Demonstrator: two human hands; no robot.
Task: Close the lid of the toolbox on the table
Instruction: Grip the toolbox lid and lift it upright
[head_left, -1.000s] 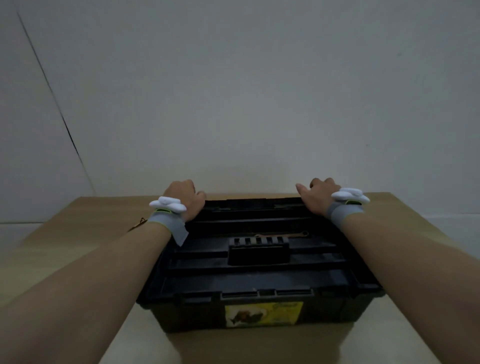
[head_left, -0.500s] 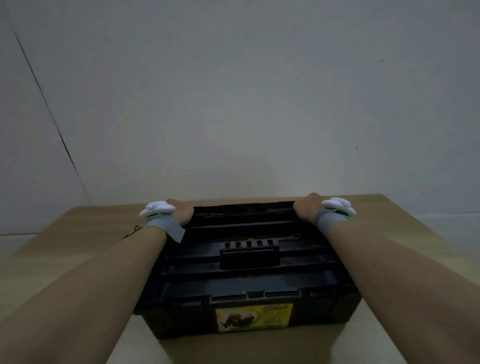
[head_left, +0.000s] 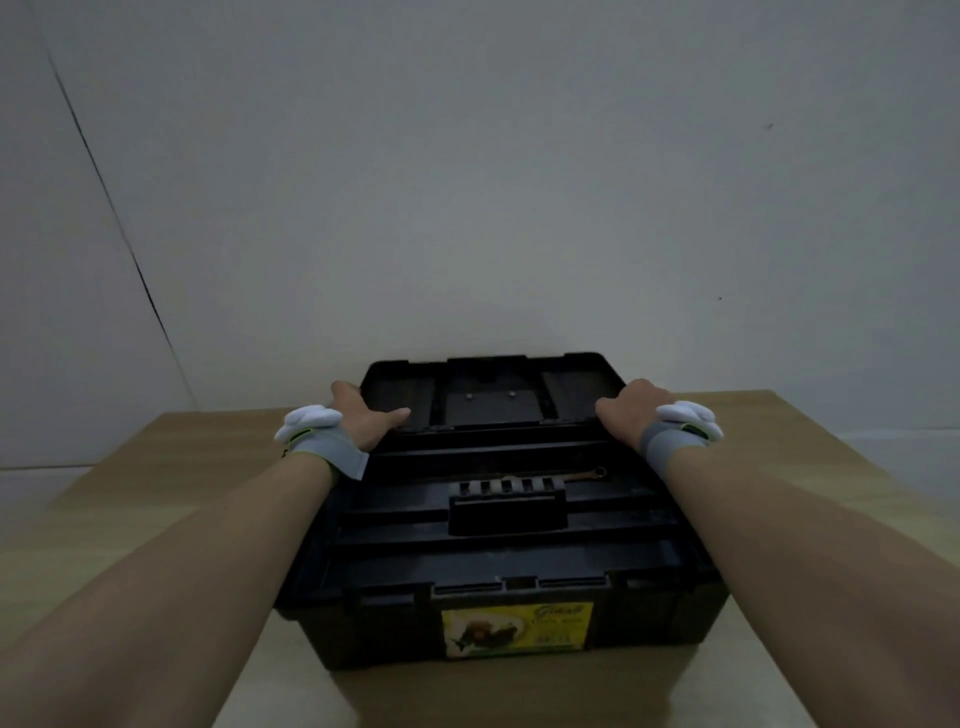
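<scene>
The black toolbox (head_left: 498, 545) sits in the middle of the wooden desk (head_left: 156, 493), its yellow label facing the person. Its lid (head_left: 491, 392) stands raised at the far edge, tilted up with the underside showing. The left hand (head_left: 363, 418) is clasped on the lid's left side, thumb across the near face, and the right hand (head_left: 626, 410) grasps the right side the same way. A wrench (head_left: 558, 475) lies in the open tray (head_left: 506, 506), low enough that it seems unlikely to foul the lid. To do this step well, both hands should probably swing the lid over evenly toward the front edge, so it does not twist on its hinge. The fingers should shift to the top surface before the lid meets the rim, to avoid a pinch.
</scene>
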